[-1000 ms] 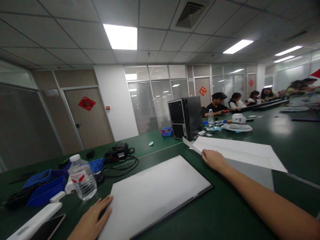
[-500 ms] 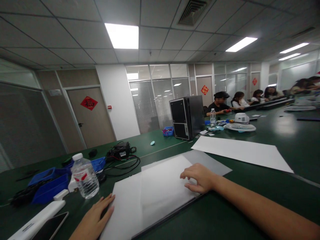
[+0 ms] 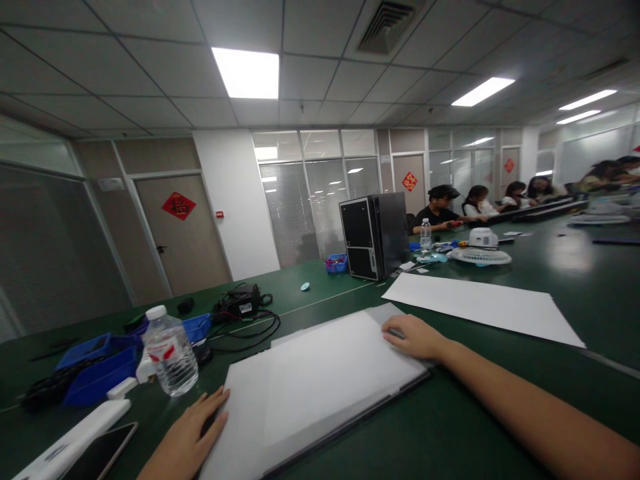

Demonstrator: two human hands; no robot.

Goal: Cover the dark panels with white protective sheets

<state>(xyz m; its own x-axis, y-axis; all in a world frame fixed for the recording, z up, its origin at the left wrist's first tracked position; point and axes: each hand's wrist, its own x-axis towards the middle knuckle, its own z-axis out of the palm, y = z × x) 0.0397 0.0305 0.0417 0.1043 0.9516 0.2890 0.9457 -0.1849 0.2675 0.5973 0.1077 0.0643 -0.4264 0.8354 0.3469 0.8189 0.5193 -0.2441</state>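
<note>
In front of me lies a flat stack of white, partly translucent sheets on a thin panel with a dark front edge. My left hand is open and rests along the stack's left edge, its fingers stretched out and its thumb apart. At the far right side of the stack, my right hand is closed, the fingers bent over the edge of the sheets. Its fingertips and thumb are partly hidden, so the grip shows only in part.
A water bottle, blue bins, a phone and a white bar-shaped device stand at left. Behind are a black adapter with cables and a computer case. Another white sheet and a fan lie right. People sit farther off.
My right hand has moved right and away from me, to the stack's edge. The translucent sheet that stuck out to the right now lies nearly in line with the stack. My left hand stayed put.
</note>
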